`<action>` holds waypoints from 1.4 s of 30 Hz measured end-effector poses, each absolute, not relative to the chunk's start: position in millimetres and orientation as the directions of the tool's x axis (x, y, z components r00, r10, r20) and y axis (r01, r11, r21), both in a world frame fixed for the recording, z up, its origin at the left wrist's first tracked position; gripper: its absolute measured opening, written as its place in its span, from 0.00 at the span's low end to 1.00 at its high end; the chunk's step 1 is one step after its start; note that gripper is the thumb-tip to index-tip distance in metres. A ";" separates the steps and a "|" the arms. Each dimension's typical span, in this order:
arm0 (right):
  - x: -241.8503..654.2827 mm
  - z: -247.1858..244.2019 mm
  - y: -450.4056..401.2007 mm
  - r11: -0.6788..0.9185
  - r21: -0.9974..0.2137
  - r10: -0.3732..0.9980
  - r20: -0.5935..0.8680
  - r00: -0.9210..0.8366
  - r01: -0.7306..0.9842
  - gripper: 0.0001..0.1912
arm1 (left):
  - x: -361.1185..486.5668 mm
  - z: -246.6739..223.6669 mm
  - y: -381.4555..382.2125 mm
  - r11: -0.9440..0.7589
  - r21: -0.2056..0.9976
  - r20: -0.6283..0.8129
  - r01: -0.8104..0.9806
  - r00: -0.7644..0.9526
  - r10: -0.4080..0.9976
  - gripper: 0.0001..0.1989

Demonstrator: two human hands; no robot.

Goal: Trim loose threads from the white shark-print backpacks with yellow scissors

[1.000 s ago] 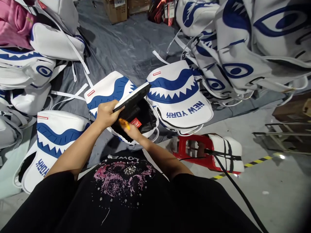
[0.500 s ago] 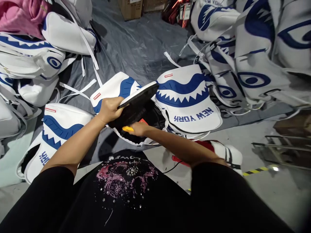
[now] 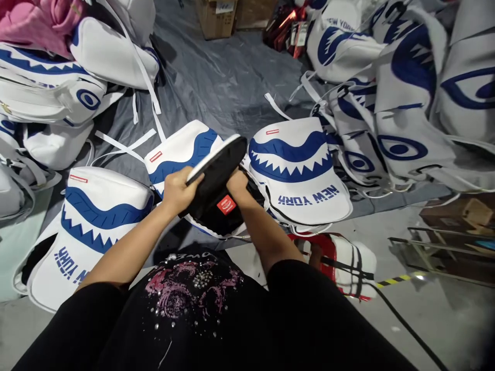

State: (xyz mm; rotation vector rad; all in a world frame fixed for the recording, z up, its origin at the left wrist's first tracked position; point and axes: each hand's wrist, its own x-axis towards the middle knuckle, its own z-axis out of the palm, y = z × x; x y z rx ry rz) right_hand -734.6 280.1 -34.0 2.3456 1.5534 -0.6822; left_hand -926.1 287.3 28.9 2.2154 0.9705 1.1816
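A white and blue backpack (image 3: 178,147) lies in the middle, its flap (image 3: 220,165) raised so the black lining shows, with a red label (image 3: 226,204) inside. My left hand (image 3: 180,190) is closed on the left edge of that flap. At the right side of the opening is my right hand (image 3: 237,183), its fingers curled and partly hidden against the dark lining; what it holds, if anything, cannot be made out. A similar backpack (image 3: 292,149) with NEW YORK lettering lies just right of it, and another (image 3: 104,198) lies to the left.
More white bags are heaped at the left (image 3: 85,98) and right (image 3: 402,123), beside pink cloth (image 3: 42,26). A cardboard box (image 3: 216,18) and red packets (image 3: 290,33) sit at the back of the grey sheet (image 3: 216,72). A red and white object (image 3: 348,263) is below the edge.
My right hand has moved up and right from the front of the opening, and the yellow object in it no longer shows. The red label is now uncovered. My left hand still holds the flap.
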 end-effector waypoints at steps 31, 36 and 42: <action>-780.9 -124.4 169.4 -0.295 -0.381 0.918 -0.367 0.149 0.877 0.24 | -924.5 46.5 274.6 -0.875 0.416 0.702 0.248 0.524 0.482 0.11; -782.5 -117.7 178.0 -0.403 -0.373 0.887 -0.384 0.256 0.836 0.24 | -919.1 36.5 285.7 -0.809 0.471 0.579 0.352 0.569 0.584 0.16; -785.4 -87.6 204.5 -0.440 -0.268 0.854 -0.421 0.306 0.857 0.23 | -922.9 2.9 322.6 -0.604 0.587 0.411 0.539 0.444 0.796 0.15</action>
